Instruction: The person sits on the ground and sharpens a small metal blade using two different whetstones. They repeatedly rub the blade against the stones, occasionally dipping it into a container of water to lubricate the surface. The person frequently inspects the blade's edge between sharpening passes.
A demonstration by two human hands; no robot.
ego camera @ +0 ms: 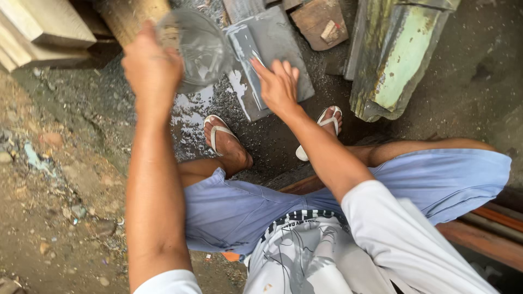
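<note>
Lying flat on the wet, gritty ground (81, 163), a grey sharpening stone (283, 49) is the landmark here; a weathered green-painted timber (397, 60) lies to its right and pale wooden planks (43, 27) lie well to its left. The right hand (279, 87) rests on the stone's near part, its fingers (286, 69) released and spread flat. The left hand (152, 68), left of the stone, has its fingers clenched on a clear plastic cup (199, 49), blurred, tilted beside the stone's left edge.
</note>
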